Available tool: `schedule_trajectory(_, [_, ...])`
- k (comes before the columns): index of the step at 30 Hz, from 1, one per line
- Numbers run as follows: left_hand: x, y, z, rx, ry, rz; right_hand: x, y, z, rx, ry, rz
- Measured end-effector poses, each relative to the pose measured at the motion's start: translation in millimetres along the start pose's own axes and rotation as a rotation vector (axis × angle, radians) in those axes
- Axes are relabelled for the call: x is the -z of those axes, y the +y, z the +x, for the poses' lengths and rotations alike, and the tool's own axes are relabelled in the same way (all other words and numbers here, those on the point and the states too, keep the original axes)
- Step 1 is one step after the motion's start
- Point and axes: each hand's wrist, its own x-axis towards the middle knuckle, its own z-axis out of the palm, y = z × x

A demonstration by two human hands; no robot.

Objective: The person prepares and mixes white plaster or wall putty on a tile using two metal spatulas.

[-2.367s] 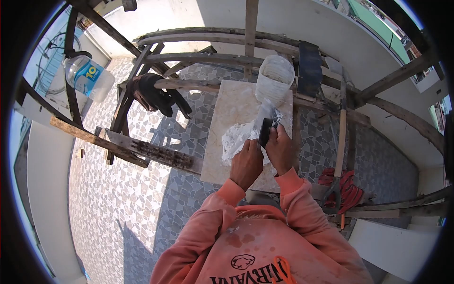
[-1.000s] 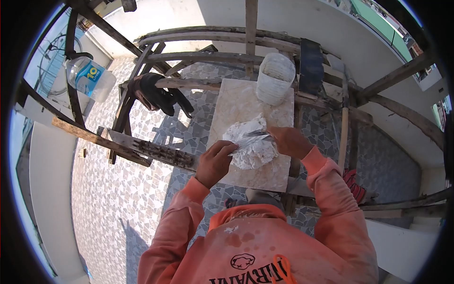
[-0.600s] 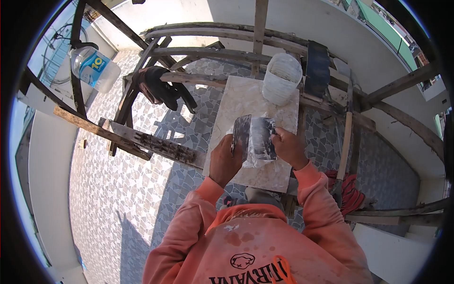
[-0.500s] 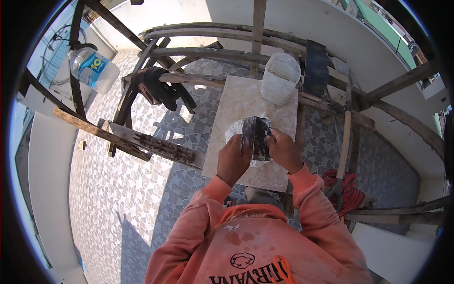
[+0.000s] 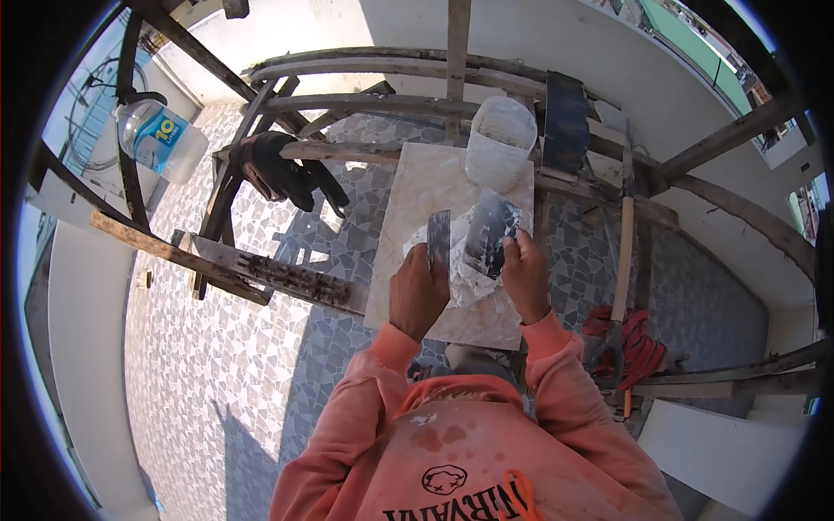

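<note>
My left hand (image 5: 418, 293) is closed around a narrow, putty-smeared scraper (image 5: 440, 239), its blade standing nearly edge-on to me. In my right hand (image 5: 526, 276) is a wider scraper (image 5: 493, 227), tilted, with dark and white smears on its face. A gap separates the two blades. Below them, a heap of white putty (image 5: 469, 285) lies on a beige marble-look slab (image 5: 388, 234). The slab also carries a translucent, white-coated plastic bucket (image 5: 497, 161) at its far right corner. The scrapers' grips are mostly hidden by my fingers.
Wooden beams (image 5: 373, 104) frame the slab. A dark bundle of fabric (image 5: 278, 169) hangs on the left beam, near a plastic water jug (image 5: 161, 139). On the right are a dark panel (image 5: 566, 122), a long wooden handle (image 5: 624, 252) and red cloth (image 5: 638, 347).
The two scrapers, together half a second ago, are now apart. My right hand has turned its blade over the putty, and more of the heap shows. The view has shifted slightly.
</note>
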Motion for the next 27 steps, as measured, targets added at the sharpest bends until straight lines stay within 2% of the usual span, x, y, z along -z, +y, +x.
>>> schedule_trajectory(3, [-0.1, 17.9, -10.0, -0.042, -0.006, -0.023, -11.5, -8.3, -2.1, 0.018, 0.064, 0.030])
schedule_trajectory(6, [-5.0, 30.3, -17.6, -0.063, -0.051, -0.050, -13.3, -32.9, -9.4, -0.090, -0.014, 0.025])
schedule_trajectory(7, [-7.8, 32.4, -18.8, -0.076, -0.048, -0.056, -20.7, -29.9, -12.6, -0.002, 0.016, 0.101])
schedule_trajectory(8, [-8.7, 33.0, -20.3, -0.087, -0.046, -0.063, -20.7, -30.7, -14.0, -0.003, 0.007, 0.086])
schedule_trajectory(11, [-8.5, 25.5, -13.0, -0.097, -0.035, -0.038, -21.9, -31.9, -17.9, 0.058, 0.010, 0.060])
schedule_trajectory(15, [-12.3, 9.6, -0.2, -0.062, -0.072, 0.040, -12.4, -34.6, -31.5, 0.063, -0.077, 0.051])
schedule_trajectory(19, [-2.9, -8.6, 9.8, -0.116, -0.016, 0.051, -0.4, -31.6, -35.4, 0.036, -0.117, 0.023])
schedule_trajectory(23, [7.5, 20.3, 4.2, -0.112, 0.008, -0.035, 1.0, -12.6, -23.7, -0.016, -0.162, 0.000])
schedule_trajectory(27, [2.3, 37.1, -3.1, -0.146, -0.081, -0.046, 1.8, -24.2, -19.4, -0.041, -0.253, 0.035])
